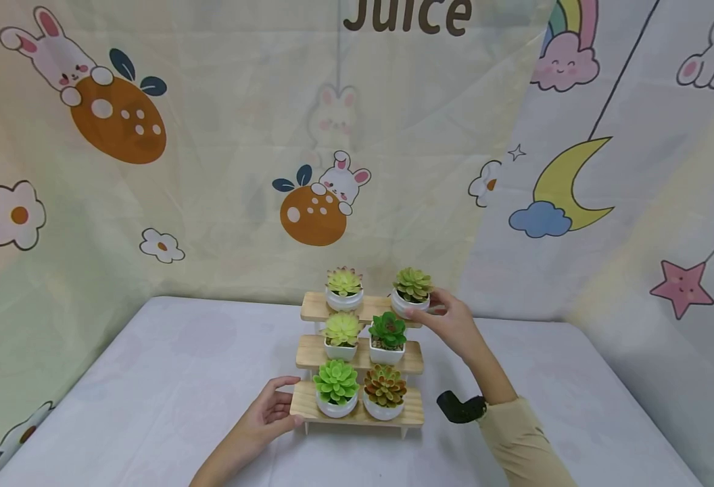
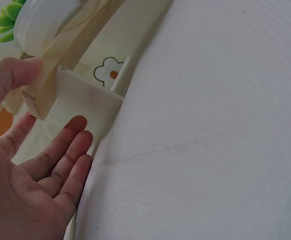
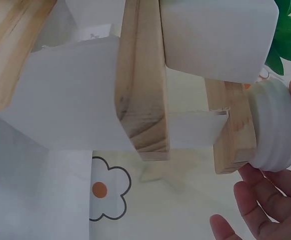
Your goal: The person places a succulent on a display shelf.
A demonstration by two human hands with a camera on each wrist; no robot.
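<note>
A three-tier wooden display stand (image 1: 357, 418) with white supports stands on the table. My left hand (image 1: 267, 414) grips the left end of its lowest board (image 2: 48, 85), thumb on the top face and index finger beneath, the other fingers spread loosely below. At the right end of the top tier, my right hand (image 1: 451, 323) holds a potted succulent (image 1: 412, 284) by its round white pot (image 3: 278, 125). In the right wrist view that pot sits against the top board (image 3: 238, 135), with thumb and fingers on opposite sides of it.
Other succulents share the tiers: a pink-tipped one (image 1: 344, 281) top left, a yellow-green one (image 1: 341, 329) and a dark green one (image 1: 387, 331) mid-tier, a bright green one (image 1: 335, 383) and a reddish-brown one (image 1: 385, 387) below. A printed curtain (image 1: 229, 203) hangs behind the white-covered table (image 1: 168, 365).
</note>
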